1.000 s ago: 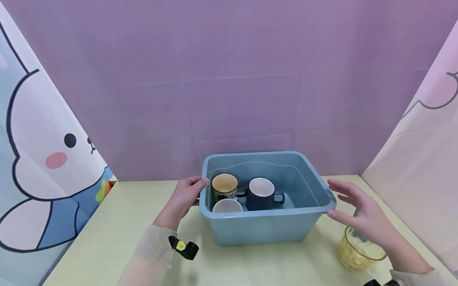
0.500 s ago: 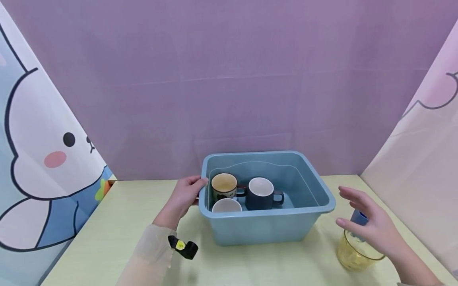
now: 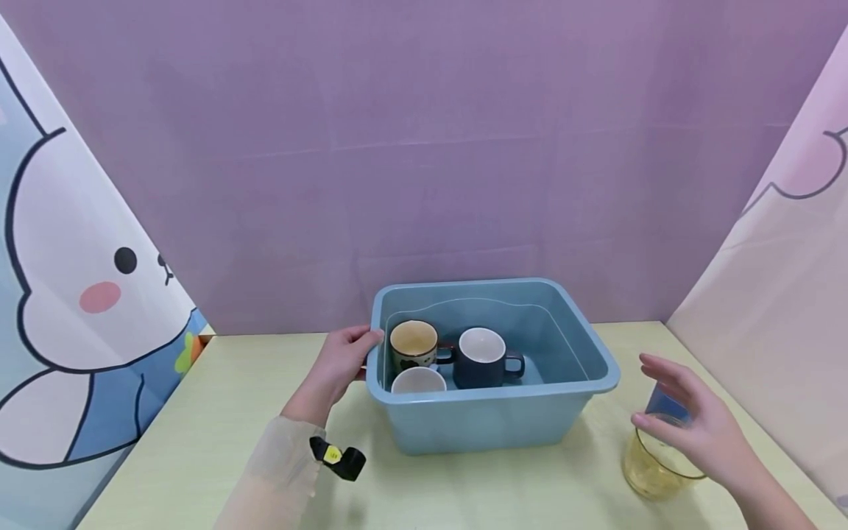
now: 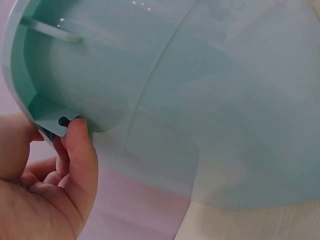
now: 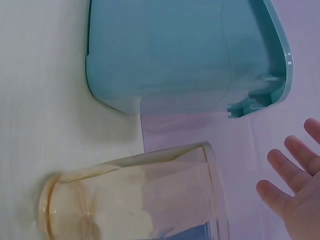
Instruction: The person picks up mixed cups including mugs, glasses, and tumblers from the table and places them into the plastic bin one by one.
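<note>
My left hand (image 3: 338, 364) grips the left rim of a light blue plastic basin (image 3: 490, 423); in the left wrist view its fingers curl under the basin's lip (image 4: 50, 122). Inside the basin are a patterned mug (image 3: 414, 338) with a cream interior, a white cup (image 3: 419, 380) and a dark navy mug (image 3: 478, 368). My right hand (image 3: 702, 419), fingers spread, hovers over a yellowish clear glass (image 3: 642, 467) right of the basin. In the right wrist view the fingers stay apart from that glass (image 5: 125, 195). A blue object (image 3: 662, 403) shows behind the glass, partly hidden by the hand.
The basin stands on a pale yellow-green table (image 3: 252, 412). A purple cloth (image 3: 424, 169) hangs behind it, with printed cloths at the left (image 3: 73, 265) and right (image 3: 788, 309). A black strap (image 3: 338, 456) is on the left wrist.
My right hand has moved away from the basin's right rim, rightward and down, to above the yellowish glass. The left hand keeps its hold on the left rim.
</note>
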A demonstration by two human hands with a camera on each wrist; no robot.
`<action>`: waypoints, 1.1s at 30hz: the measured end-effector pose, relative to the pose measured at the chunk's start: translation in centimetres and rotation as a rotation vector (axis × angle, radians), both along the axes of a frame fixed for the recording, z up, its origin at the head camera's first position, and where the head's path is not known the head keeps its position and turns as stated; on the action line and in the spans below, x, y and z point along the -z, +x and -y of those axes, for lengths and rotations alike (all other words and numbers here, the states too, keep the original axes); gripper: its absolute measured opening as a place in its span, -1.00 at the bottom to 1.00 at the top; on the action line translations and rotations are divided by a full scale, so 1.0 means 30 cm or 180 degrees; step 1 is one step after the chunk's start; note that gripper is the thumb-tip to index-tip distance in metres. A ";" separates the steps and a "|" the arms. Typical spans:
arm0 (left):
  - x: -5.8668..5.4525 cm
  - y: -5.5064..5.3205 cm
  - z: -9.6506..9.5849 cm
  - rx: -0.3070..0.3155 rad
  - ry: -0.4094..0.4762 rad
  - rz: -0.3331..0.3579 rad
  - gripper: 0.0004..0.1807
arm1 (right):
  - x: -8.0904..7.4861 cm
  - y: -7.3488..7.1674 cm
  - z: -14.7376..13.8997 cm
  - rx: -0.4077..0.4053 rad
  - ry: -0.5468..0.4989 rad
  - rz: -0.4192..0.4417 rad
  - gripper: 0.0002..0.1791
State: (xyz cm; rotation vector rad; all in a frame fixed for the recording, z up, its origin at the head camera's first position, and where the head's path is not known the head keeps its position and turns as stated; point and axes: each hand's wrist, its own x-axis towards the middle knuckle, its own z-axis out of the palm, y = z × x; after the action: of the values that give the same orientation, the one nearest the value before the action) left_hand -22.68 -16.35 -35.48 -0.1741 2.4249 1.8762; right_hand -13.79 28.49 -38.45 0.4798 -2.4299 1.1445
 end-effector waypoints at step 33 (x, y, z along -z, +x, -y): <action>0.014 -0.002 0.002 -0.0011 0.0025 -0.0054 -0.57 | 0.098 0.022 -0.097 0.0236 -0.0071 0.0270 -0.15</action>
State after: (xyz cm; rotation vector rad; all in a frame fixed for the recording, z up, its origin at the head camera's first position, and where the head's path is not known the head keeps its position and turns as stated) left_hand -22.74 -16.40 -35.90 -0.1628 2.4293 1.8959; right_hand -13.15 31.41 -41.39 0.3378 -2.4820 1.1818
